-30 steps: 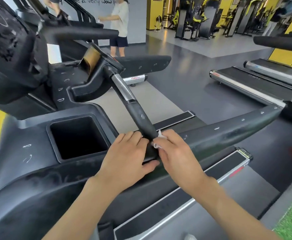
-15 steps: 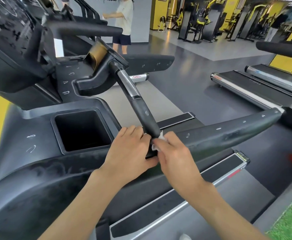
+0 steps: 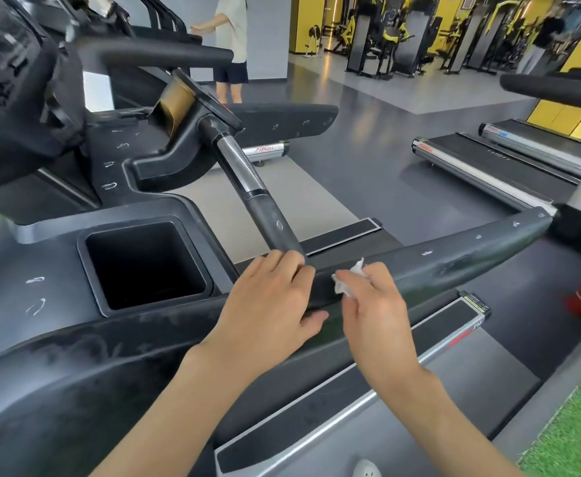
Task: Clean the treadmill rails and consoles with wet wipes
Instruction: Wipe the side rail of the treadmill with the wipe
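**Wiping the side rail, centre of frame.** Your right hand (image 3: 375, 315) pinches a crumpled white wet wipe (image 3: 345, 285) between thumb and fingertips and holds it against the top of the black side rail (image 3: 461, 265). The wipe sits just right of where the diagonal grip bar (image 3: 271, 225) meets the rail. Your left hand (image 3: 268, 304) rests over that junction, fingers laid relaxed across it and thumb spread below, clasping nothing. The step in hand appears to be the rail itself, begun near its inner end. The next move likely calls for a firm, even stroke toward the rail's far tip at the right of frame, pressure held throughout. The rail looks matt, scuffed and dust-filmed, with pale flecks along its length. The console (image 3: 10, 84) at upper left is too blurred to judge.
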### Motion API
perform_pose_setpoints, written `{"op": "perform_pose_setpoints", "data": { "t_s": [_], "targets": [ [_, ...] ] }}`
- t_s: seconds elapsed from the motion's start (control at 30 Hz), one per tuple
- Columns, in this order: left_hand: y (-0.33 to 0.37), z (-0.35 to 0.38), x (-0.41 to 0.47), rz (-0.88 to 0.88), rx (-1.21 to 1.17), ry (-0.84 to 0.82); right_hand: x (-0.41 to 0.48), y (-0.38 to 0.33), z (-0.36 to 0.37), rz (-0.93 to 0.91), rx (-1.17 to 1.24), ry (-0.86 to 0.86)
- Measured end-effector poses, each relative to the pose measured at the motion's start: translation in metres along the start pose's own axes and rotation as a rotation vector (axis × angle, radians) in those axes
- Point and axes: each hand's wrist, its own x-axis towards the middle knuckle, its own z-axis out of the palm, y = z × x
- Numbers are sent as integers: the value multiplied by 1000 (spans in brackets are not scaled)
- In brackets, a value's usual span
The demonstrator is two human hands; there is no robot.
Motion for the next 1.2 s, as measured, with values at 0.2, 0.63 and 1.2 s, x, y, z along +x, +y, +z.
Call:
{"op": "perform_pose_setpoints", "data": {
  "t_s": [0.2, 0.63, 1.2],
  "targets": [
    [7, 8, 5, -60, -38, 2, 8, 7, 2, -58, -5, -9],
    [4, 6, 17, 3, -24, 22, 1, -6, 6, -107, 11, -117],
    [8, 11, 27, -7, 9, 22, 17, 12, 0, -127, -36, -123]
  ]
}}
